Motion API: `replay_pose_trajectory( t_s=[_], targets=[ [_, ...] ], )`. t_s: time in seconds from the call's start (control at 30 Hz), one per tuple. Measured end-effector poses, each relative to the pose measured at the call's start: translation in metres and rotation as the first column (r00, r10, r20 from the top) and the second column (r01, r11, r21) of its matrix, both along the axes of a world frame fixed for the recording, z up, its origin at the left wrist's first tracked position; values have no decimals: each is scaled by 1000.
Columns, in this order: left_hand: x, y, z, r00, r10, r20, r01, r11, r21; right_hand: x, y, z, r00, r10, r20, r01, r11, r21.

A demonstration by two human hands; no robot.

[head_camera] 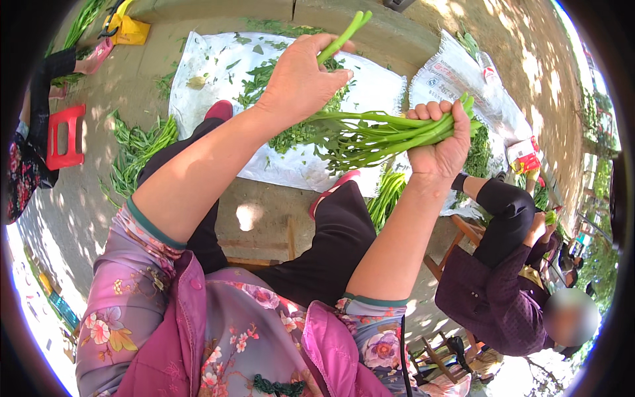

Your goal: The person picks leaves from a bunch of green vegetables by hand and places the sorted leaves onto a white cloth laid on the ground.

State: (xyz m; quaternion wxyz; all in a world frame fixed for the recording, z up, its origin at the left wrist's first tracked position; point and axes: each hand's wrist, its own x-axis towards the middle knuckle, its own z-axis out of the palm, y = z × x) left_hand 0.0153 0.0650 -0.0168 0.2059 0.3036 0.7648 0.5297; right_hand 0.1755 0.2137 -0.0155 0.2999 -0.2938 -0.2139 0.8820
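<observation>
My right hand [439, 149] is wrapped around a bunch of leafy green vegetable stems [392, 131]. The cut ends stick out past my fist, and the leaves trail left over the sheet. Higher up, my left hand [300, 74] grips one or two thick green stems [346, 37] that point up and away; its thumb stands apart from them. Beneath both hands lies a white woven plastic sheet [208, 69] strewn with a heap of plucked leaves [292, 136]. Part of the heap is hidden by my left hand and the bunch.
Leafy stems [141, 149] lie on the ground at left, and more stems [388, 193] by my right knee. A red plastic stool [66, 136] stands at far left, near another person's leg. On the right, a co-worker [501, 297] sits holding greens beside a printed woven sack [461, 74].
</observation>
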Motion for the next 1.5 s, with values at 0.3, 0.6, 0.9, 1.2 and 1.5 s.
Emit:
replay_pose_trajectory(
  t_s=[0.3,0.6,0.9,1.2,1.5],
  targets=[
    [32,3,6,900,-252,356,236,968,90,-25,-22,3,957,-56,285,9,987,162],
    [34,2,5,925,-233,300,240,971,13,-42,-38,-1,929,-119,349,40,974,224],
    [30,1,12,962,-240,131,252,964,-83,-44,-49,6,910,-150,386,-50,886,462],
    [16,2,12,940,-276,201,298,950,-89,-35,-41,6,902,-53,428,-148,894,424],
    [8,-2,17,861,-326,391,400,908,-125,-33,-35,6,907,-84,413,-86,922,377]
  ],
)
